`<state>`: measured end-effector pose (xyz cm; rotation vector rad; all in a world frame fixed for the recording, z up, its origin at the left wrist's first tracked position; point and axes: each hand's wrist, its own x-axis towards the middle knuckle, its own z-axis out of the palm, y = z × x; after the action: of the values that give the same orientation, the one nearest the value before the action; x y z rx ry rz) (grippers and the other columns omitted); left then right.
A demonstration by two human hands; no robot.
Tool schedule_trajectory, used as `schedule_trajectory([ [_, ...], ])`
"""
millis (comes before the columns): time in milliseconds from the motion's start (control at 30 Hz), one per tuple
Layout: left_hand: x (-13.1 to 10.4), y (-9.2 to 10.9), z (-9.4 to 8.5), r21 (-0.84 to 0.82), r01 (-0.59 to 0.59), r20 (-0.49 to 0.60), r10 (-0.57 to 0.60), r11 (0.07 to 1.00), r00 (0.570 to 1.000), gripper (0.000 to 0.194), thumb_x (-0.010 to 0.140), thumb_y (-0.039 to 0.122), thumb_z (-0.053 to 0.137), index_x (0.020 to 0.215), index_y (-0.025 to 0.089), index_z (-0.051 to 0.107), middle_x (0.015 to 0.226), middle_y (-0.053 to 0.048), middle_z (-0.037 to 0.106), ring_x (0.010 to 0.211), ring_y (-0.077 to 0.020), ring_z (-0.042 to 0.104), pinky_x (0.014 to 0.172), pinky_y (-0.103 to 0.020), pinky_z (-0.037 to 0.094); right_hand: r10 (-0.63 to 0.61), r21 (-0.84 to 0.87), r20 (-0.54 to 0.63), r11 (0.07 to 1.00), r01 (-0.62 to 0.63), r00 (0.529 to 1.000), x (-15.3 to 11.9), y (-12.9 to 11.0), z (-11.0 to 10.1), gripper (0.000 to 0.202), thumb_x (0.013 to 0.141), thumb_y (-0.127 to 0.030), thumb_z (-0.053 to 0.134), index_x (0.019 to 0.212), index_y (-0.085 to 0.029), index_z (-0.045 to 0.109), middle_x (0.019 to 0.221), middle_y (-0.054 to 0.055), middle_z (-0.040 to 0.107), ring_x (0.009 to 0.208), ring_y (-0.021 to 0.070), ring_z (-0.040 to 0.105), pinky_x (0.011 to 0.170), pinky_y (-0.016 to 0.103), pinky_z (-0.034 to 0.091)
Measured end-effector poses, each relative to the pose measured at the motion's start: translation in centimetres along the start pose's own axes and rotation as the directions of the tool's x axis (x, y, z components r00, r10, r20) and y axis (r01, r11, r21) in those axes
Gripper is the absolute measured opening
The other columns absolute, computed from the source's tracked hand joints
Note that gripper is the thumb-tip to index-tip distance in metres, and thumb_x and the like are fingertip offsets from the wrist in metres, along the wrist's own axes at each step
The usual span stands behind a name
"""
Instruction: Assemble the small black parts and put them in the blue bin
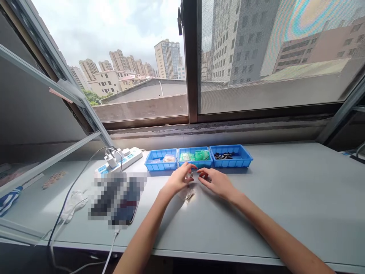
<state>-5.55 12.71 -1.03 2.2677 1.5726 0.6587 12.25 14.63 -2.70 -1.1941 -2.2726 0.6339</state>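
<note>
Over the middle of the grey table (228,224), my left hand (180,179) and my right hand (217,182) are close together, fingertips facing each other. The fingers of both are curled in a pinch. Something small and shiny seems to be at the left fingertips, too small to name. What the right fingers hold, if anything, is hidden. Just below my left hand lies a small clear plastic bag (189,195) with little metallic pieces. Behind the hands stands a blue bin (195,165) with green pieces in clear packaging.
Another blue bin (161,166) with clear bags stands left, and a blue bin (232,163) with dark parts stands right. Further left are a power strip (129,159) with plugs, a blurred phone (125,201) and cables (68,190). A window (194,68) rises behind.
</note>
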Motion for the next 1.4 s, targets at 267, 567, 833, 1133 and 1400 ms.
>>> schedule_trajectory([
  [267, 0.1, 0.9, 0.2, -0.179, -0.209, -0.254, 0.16, 0.961, 0.954, 0.019, 0.081, 0.024, 0.055, 0.1, 0.02, 0.053, 0.083, -0.002, 0.052, 0.074, -0.0136, 0.053, 0.057, -0.021, 0.045, -0.173, -0.009, -0.239, 0.984, 0.176, 0.955, 0.0, -0.2, 0.6, 0.025, 0.079, -0.018, 0.049, 0.099, -0.024, 0.064, 0.09, 0.001, 0.069, 0.077, 0.0162, 0.062, 0.065, 0.026, 0.046],
  [567, 0.2, 0.5, 0.6, 0.199, -0.182, -0.391, 0.249, 0.963, 0.886, 0.012, 0.085, 0.017, 0.046, 0.081, 0.021, 0.056, 0.09, -0.002, 0.054, 0.074, -0.0105, 0.056, 0.066, -0.021, 0.047, -0.285, -0.09, -0.468, 0.957, 0.276, 0.837, -0.1, 0.4, -0.2, 0.022, 0.085, -0.022, 0.046, 0.078, -0.023, 0.067, 0.094, 0.002, 0.068, 0.066, 0.0122, 0.061, 0.056, 0.022, 0.046],
  [833, 0.2, 0.4, 0.9, 0.334, -0.16, -0.424, 0.299, 0.929, 0.855, 0.018, 0.089, 0.032, 0.043, 0.094, 0.022, 0.058, 0.097, -0.003, 0.054, 0.066, -0.0083, 0.056, 0.061, -0.019, 0.047, -0.302, -0.128, -0.532, 0.952, 0.277, 0.791, 0.1, 0.9, -0.5, 0.031, 0.089, -0.032, 0.046, 0.07, -0.024, 0.069, 0.103, 0.005, 0.065, 0.068, 0.0123, 0.062, 0.056, 0.022, 0.047],
  [1133, 0.3, 0.2, 0.9, 0.043, -0.132, -0.212, 0.138, 0.99, 0.968, 0.022, 0.084, 0.039, 0.052, 0.073, 0.02, 0.058, 0.08, -0.001, 0.057, 0.064, -0.0108, 0.052, 0.057, -0.021, 0.043, -0.106, 0.139, -0.291, 0.979, 0.152, 0.951, 0.5, 1.0, 0.1, 0.021, 0.079, -0.027, 0.053, 0.094, -0.024, 0.067, 0.075, 0.0, 0.07, 0.053, 0.0129, 0.061, 0.052, 0.024, 0.047],
  [1400, 0.6, -3.1, -2.2, -0.05, 0.259, -0.605, -0.236, 0.965, 0.76, 0.017, 0.084, 0.026, 0.048, 0.074, 0.021, 0.061, 0.081, -0.002, 0.063, 0.073, -0.0151, 0.056, 0.07, -0.027, 0.045, -0.033, 0.051, -0.129, 0.998, 0.04, 0.991, 0.2, 0.9, 0.4, 0.029, 0.081, -0.026, 0.045, 0.106, -0.025, 0.06, 0.068, -0.003, 0.068, 0.053, 0.0134, 0.061, 0.056, 0.025, 0.043],
])
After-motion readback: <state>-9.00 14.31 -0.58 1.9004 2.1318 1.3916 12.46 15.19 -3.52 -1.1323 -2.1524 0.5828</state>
